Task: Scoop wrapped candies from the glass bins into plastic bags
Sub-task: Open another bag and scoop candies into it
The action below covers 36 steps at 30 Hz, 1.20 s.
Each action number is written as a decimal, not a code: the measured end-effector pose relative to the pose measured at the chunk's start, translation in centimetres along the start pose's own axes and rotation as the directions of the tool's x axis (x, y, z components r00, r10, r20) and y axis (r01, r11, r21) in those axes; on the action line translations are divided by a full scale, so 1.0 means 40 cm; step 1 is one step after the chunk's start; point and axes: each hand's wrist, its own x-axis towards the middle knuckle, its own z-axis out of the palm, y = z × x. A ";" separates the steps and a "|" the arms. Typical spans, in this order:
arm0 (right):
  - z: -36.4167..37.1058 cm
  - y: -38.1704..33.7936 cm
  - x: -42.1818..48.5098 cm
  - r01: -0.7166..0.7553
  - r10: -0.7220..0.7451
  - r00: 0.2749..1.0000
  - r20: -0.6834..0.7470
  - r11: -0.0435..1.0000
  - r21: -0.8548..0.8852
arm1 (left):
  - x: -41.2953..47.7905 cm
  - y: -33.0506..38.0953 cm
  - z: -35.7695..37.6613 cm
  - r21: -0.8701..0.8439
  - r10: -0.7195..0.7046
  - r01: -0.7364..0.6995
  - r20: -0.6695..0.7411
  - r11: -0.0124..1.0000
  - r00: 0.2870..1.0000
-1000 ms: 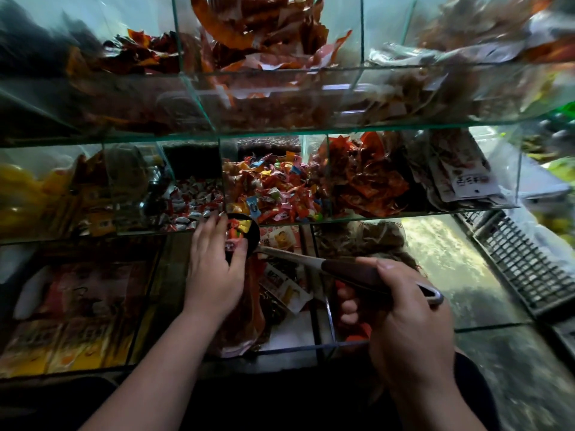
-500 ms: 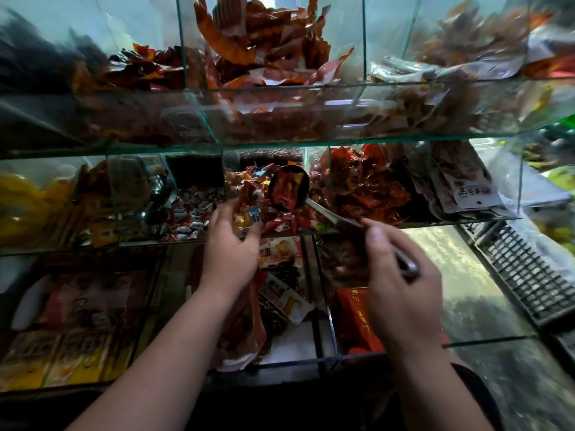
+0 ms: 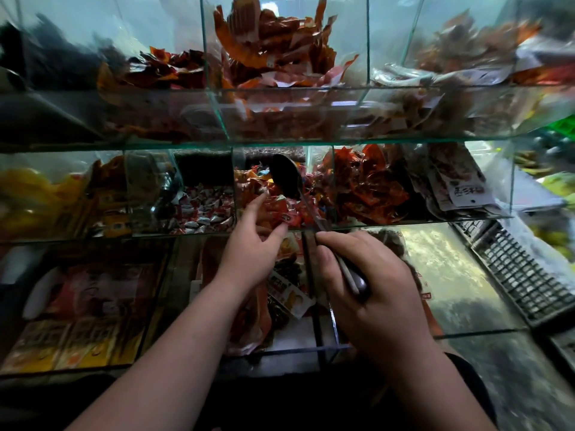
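Hands: right hand [image 3: 370, 293] clenched round handle of scoop [image 3: 284, 177], bowl raised over heap in glass bin [image 3: 333, 169] just beyond our fingertips; load unclear. Left hand [image 3: 249, 247] reaches to wrapped candies [image 3: 273, 209] beside bowl. Plastic bag [image 3: 249, 325] hangs under it; grip on bag hidden, we cannot tell. We judge task midway: bag part filled, more scooping left. Beyond left hand, leftward: red-and-white candies [image 3: 205, 209]. Beyond right hand: orange packets [image 3: 367, 188].
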 end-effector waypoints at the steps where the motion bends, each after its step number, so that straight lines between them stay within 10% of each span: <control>1: -0.008 -0.008 -0.006 0.001 0.000 1.000 -0.019 0.999 0.048 | -0.004 0.008 0.004 -0.057 -0.004 0.007 0.052 0.998 0.999; 6: -0.036 -0.053 -0.032 -0.029 0.062 0.994 -0.088 0.941 0.336 | -0.054 0.034 0.000 -0.399 0.060 0.002 0.143 0.917 0.988; 14: -0.017 -0.061 -0.046 -0.145 0.154 0.988 -0.012 0.947 0.285 | -0.210 0.024 -0.042 -0.232 0.104 -0.065 0.157 0.971 0.982; 19: 0.003 -0.039 -0.057 -0.138 0.124 0.983 0.136 0.986 0.093 | -0.293 -0.125 -0.133 0.132 0.030 0.021 -0.375 0.991 0.927; 23: 0.067 -0.027 -0.066 -0.162 0.123 0.950 0.287 0.980 0.114 | -0.285 -0.226 -0.119 0.406 -0.412 0.435 -0.148 0.804 0.899; 31: 0.226 0.051 -0.062 -0.122 0.143 0.733 0.665 0.989 -0.079 | -0.245 -0.262 -0.110 0.297 -0.307 0.356 -0.201 0.886 0.930; 36: 0.248 0.119 -0.088 -0.176 0.230 0.772 0.593 0.973 -0.148 | -0.218 -0.256 -0.104 0.097 -0.359 0.369 -0.110 0.924 0.927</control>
